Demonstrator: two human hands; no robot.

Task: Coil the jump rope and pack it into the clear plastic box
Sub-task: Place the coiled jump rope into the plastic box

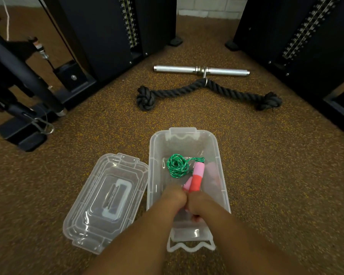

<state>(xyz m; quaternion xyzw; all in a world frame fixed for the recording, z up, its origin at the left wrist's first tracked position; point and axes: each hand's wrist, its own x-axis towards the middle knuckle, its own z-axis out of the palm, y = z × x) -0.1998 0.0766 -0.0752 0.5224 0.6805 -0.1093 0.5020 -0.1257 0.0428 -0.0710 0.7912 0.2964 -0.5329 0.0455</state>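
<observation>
The clear plastic box [187,141] and its lid [105,201] are glossy, see-through plastic; the jump rope [176,165] is braided green cord with smooth pink-and-red handles [197,176]; the floor [276,165] is rough, speckled, matt; the bar [201,70] is brushed metal; the thick black rope [207,90] is coarse twisted fibre.

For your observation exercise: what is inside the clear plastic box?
Inside the clear plastic box lies the coiled green rope and pink-and-red handles. Both hands, left and right, cover the handles' lower ends and the box floor beneath.

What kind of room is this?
Probably a gym. Black weight-stack machines stand on speckled rubber flooring, and a metal cable bar and a black pull-down rope lie there.
</observation>
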